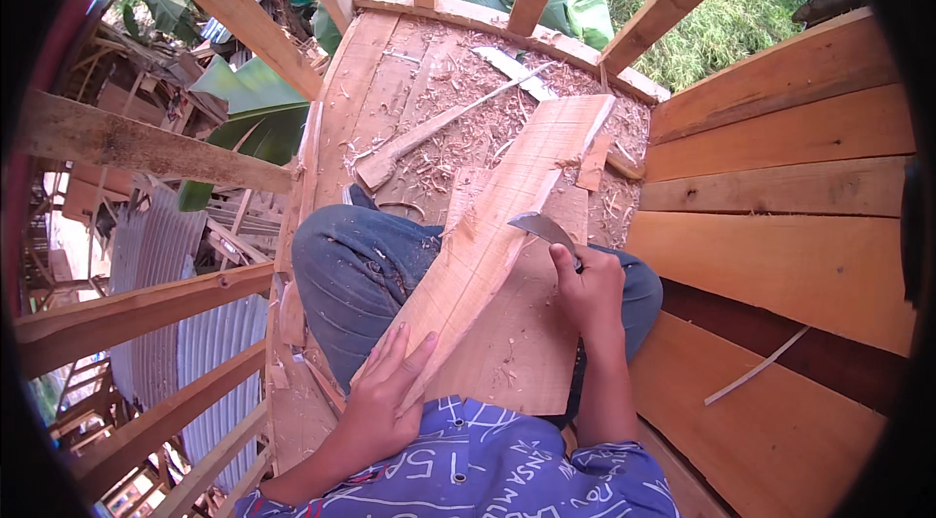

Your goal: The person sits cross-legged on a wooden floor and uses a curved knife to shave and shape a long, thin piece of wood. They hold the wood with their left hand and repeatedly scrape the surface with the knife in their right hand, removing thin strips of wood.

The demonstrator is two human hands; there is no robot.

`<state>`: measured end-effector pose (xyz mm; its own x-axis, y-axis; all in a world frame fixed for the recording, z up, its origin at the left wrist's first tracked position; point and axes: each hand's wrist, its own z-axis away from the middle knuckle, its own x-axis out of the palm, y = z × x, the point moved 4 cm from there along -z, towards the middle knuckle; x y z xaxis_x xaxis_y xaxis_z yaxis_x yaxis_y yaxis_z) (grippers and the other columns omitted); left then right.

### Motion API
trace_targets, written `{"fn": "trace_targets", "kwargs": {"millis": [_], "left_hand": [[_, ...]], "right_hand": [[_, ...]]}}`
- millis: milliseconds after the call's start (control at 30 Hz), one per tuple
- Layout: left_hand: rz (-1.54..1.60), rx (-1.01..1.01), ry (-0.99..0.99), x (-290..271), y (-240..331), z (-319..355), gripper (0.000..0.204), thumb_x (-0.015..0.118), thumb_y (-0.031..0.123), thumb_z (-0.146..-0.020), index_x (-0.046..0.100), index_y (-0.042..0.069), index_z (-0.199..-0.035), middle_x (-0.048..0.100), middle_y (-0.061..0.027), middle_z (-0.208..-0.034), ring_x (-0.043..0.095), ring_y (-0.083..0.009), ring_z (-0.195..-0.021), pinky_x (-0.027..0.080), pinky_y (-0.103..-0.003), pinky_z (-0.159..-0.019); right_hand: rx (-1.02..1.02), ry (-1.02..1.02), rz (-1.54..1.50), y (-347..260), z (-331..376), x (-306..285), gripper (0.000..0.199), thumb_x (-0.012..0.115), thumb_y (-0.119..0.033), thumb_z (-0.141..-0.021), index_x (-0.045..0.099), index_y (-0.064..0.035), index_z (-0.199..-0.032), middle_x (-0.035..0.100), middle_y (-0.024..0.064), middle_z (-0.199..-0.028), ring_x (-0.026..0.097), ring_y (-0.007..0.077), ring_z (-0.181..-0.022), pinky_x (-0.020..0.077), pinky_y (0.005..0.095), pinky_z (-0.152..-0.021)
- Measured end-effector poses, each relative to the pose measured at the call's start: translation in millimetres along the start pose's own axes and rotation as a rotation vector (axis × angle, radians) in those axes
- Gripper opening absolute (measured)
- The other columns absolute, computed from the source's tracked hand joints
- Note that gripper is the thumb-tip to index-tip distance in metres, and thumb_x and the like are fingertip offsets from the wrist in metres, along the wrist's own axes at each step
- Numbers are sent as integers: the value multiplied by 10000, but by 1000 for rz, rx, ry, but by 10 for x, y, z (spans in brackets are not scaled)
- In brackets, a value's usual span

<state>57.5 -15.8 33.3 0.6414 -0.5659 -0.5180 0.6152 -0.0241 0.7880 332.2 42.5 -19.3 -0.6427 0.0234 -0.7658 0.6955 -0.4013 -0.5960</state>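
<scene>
A long, pale wooden board slants across my lap, running from near my shirt at lower left to the upper right. My left hand grips its lower end, fingers laid over the top face and the thumb side partly hidden. In my right hand is a knife with a short curved blade, its handle mostly covered by my fingers. The blade touches or lies very close to the board's right edge; I cannot tell which. A wider flat board rests beneath, across my crossed legs.
Curled wood shavings litter the plank floor ahead. A tapered wooden piece and a pale flat blade lie among them. Plank walling stands close at right; spaced wooden rails border the left and front. A thin strip is at right.
</scene>
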Motion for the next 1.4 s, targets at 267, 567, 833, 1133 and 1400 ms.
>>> {"fn": "trace_targets", "kwargs": {"millis": [267,567,833,1133,1400], "left_hand": [[52,-48,-19,-8,-4,41,689,594,-9,-763,463,98,-1431,390,-362,-1422,379,-504,-1328,323,-489,-1109],[52,-81,-27,-9,43,23,669,587,-47,-789,433,34,-1435,366,-348,-1451,365,-466,-1359,342,-419,-1102],[34,-100,-15,28,55,1,688,586,-65,-789,400,5,-1448,371,-312,-1474,411,-410,-1355,360,-379,-1089],[54,-197,24,12,-46,79,739,583,-93,-750,395,5,-1458,453,-223,-1459,474,-303,-1334,356,-352,-1094],[57,-196,21,7,-7,49,735,586,-94,-748,398,-4,-1453,454,-216,-1462,466,-300,-1340,342,-353,-1102]], "right_hand": [[-181,19,15,-106,230,122,592,635,-535,-859,606,-1,-605,578,202,-567,616,380,-567,474,449,-544],[-230,79,75,-71,1,75,635,598,-615,-849,642,-21,-628,599,180,-564,627,360,-532,493,438,-506],[-310,103,41,-32,-105,73,688,534,-652,-869,670,-28,-614,604,177,-554,647,346,-557,506,450,-530],[-452,119,9,-73,-126,85,698,532,-649,-872,668,-21,-601,606,158,-546,643,322,-523,504,427,-510],[-340,152,57,87,-253,77,674,540,-645,-868,680,-42,-602,605,150,-534,648,308,-520,503,425,-492]]}}
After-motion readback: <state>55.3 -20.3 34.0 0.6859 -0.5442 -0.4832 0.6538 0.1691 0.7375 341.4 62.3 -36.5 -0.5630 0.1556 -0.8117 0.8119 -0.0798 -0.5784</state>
